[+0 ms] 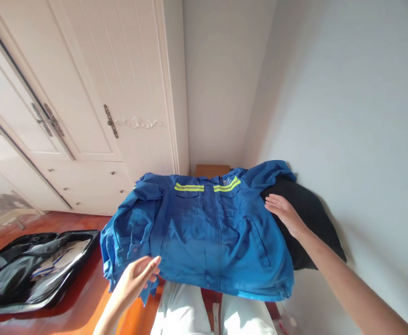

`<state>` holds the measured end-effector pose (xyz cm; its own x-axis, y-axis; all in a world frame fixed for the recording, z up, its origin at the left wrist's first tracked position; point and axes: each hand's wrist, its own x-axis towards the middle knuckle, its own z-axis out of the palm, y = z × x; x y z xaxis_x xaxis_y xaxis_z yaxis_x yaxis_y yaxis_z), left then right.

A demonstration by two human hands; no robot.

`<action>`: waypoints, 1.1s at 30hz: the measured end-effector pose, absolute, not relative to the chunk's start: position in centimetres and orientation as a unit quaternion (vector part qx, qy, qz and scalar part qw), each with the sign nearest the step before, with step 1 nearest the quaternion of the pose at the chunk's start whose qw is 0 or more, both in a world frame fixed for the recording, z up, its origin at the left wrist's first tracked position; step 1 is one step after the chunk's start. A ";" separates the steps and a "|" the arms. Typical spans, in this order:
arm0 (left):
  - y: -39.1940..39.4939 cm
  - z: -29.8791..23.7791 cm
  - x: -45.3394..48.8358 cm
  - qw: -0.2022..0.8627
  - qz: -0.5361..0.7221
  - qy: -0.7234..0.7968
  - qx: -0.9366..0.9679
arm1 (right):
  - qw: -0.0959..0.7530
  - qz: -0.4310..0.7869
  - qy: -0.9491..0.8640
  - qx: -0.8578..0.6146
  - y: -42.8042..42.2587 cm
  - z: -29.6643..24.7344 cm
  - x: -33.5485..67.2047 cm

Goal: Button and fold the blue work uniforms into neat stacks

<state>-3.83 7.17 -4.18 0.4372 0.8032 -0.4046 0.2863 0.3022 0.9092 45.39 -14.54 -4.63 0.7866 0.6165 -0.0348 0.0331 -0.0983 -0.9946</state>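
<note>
A blue work jacket lies spread front up before me, with yellow-green reflective stripes across the chest and its collar at the far end. Its left-side sleeve is folded down along the body and bunches at the edge. My left hand is by the lower end of that sleeve, its fingers loosely curved and apart, with nothing seen in it. On the other side, my right hand has its fingers stretched out next to the jacket's edge, over a black rounded item. Whether its fingertips touch the cloth I cannot tell.
An opened black suitcase with clothes inside lies on the reddish wooden floor at left. A white wardrobe stands behind it. A pale wall bounds the right. My legs in light trousers are below the jacket.
</note>
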 end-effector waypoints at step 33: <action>32.1 4.9 16.4 0.055 0.193 0.482 0.853 | 0.173 -0.029 -0.342 -0.923 3.7 -0.9 60.7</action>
<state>16.39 32.13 4.88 0.4616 0.8433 0.2753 0.8006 -0.5297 0.2802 60.72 3.74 -0.91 0.7644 0.6216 0.1715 0.6415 -0.7063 -0.2995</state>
